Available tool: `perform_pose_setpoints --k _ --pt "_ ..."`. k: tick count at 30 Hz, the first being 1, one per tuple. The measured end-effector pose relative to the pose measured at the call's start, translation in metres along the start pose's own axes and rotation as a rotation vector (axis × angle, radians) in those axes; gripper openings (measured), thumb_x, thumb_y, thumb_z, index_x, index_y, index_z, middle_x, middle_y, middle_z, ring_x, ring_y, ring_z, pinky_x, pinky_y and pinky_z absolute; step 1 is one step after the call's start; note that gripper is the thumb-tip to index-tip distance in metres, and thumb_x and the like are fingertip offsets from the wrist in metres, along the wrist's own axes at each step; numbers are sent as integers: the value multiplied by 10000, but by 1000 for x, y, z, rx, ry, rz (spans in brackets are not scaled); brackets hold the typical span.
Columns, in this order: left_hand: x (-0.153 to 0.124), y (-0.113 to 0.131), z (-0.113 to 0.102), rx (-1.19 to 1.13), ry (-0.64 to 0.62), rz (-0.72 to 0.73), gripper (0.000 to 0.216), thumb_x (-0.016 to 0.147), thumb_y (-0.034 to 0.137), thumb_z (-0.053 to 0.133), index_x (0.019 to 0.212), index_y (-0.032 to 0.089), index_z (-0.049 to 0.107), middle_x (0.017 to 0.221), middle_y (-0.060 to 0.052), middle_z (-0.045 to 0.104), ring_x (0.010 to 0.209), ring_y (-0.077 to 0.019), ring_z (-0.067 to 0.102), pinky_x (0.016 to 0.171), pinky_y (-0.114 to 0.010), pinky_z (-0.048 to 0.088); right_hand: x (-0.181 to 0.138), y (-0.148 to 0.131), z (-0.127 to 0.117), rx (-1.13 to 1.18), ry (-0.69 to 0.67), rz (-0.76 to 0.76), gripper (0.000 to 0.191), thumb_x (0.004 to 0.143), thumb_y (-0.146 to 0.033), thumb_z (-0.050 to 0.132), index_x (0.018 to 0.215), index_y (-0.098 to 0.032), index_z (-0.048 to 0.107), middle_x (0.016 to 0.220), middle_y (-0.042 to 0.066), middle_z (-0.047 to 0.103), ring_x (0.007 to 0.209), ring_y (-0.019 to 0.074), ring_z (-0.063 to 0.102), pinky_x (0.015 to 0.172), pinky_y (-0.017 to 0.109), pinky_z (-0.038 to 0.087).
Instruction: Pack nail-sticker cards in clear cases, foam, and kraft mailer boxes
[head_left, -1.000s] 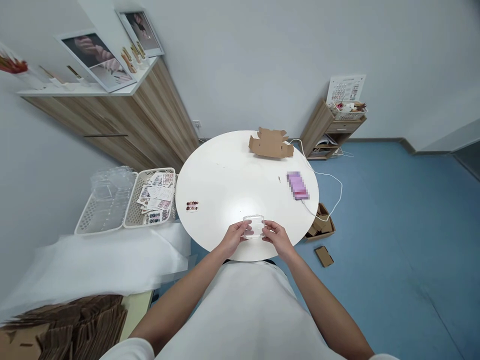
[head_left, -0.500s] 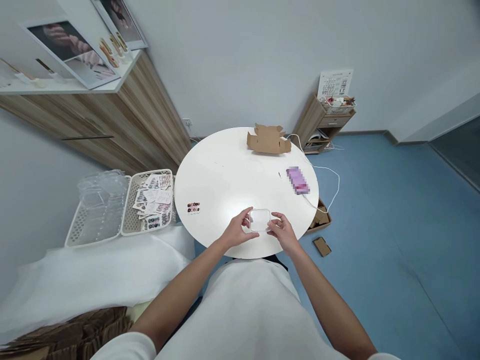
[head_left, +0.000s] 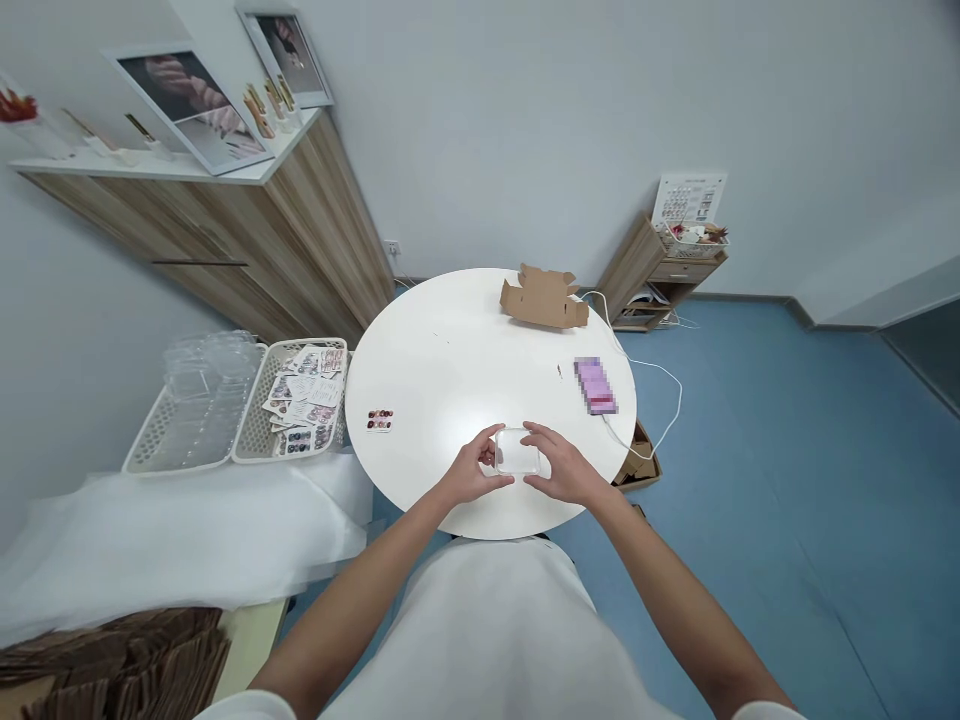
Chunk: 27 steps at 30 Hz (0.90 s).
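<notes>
A small clear plastic box [head_left: 517, 452] with rounded corners is held between my two hands near the front edge of the white round table [head_left: 420, 350]. My left hand [head_left: 474, 468] grips its left side, thumb along the near edge and fingers at the far one. On the right side, my right hand [head_left: 556, 465] spans the box in the same way with thumb and fingers. To the left on the table lies a card of press-on nails [head_left: 379, 420] in dark and pinkish tones.
An unfolded brown cardboard box [head_left: 545, 298] lies at the table's back. A pixelated purple object [head_left: 595, 385] with a white cable [head_left: 660, 368] lies at right. Left of the table stand a basket of nail cards [head_left: 251, 440] and a basket of clear plastic boxes [head_left: 142, 450].
My right hand has shifted its hold, its fingers now reaching over the box's far right corner and its thumb at the near corner. The camera view has tilted slightly.
</notes>
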<state>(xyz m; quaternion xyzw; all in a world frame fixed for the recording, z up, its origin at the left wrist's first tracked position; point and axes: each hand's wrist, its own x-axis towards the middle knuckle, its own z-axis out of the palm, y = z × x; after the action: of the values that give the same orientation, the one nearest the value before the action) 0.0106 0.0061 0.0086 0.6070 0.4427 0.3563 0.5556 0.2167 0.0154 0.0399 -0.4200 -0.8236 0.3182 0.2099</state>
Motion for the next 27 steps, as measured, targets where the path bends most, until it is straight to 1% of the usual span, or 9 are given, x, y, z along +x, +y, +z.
perform_pose_setpoints --k 4,9,12,14,20,23,27 --pt "0 -3 8 -82 -1 -71 760 603 261 686 1275 253 331 742 11 519 689 -116 494 701 -283 403 1 13 5 2 17 -35 498 630 -243 636 1107 -241 494 1290 83 413 1168 244 400 908 420 390" --pt "2 -5 17 -212 -11 -136 774 625 247 678 1293 238 287 792 -18 553 745 -137 536 692 -281 418 1 24 5 43 26 -23 485 621 -265 647 1088 -248 518 1280 78 431 1160 248 415 914 430 386" --pt "5 -5 22 -233 -6 -147 782 616 247 689 1291 235 294 810 -25 560 767 -143 544 709 -286 423 0 29 2 93 38 -29 485 606 -281 661 1073 -245 535 1263 81 453 1152 252 428 911 431 389" --pt "6 -4 25 -245 10 -153 796 607 249 697 1292 236 293 787 -16 559 765 -143 546 715 -289 424 1 32 -1 101 38 -37 490 604 -291 665 1075 -244 537 1269 84 448 1152 252 430 912 431 389" --pt "6 -5 32 -266 53 -174 822 584 260 715 1292 235 299 756 -2 560 730 -133 548 709 -288 420 1 38 -7 106 -18 -23 492 599 -294 674 1071 -249 543 1262 85 456 1143 259 442 901 446 397" --pt "5 -6 33 -270 48 -171 817 596 262 709 1296 234 289 774 -11 563 738 -135 551 697 -283 425 0 40 -7 138 -25 -17 495 587 -301 684 1062 -253 553 1255 82 464 1139 257 448 901 443 402" --pt "3 -3 33 -300 38 -174 821 602 259 706 1299 233 273 848 -42 576 771 -148 559 696 -290 441 0 42 -5 186 -6 -34 484 573 -304 696 1039 -251 573 1252 81 469 1123 257 466 897 433 409"
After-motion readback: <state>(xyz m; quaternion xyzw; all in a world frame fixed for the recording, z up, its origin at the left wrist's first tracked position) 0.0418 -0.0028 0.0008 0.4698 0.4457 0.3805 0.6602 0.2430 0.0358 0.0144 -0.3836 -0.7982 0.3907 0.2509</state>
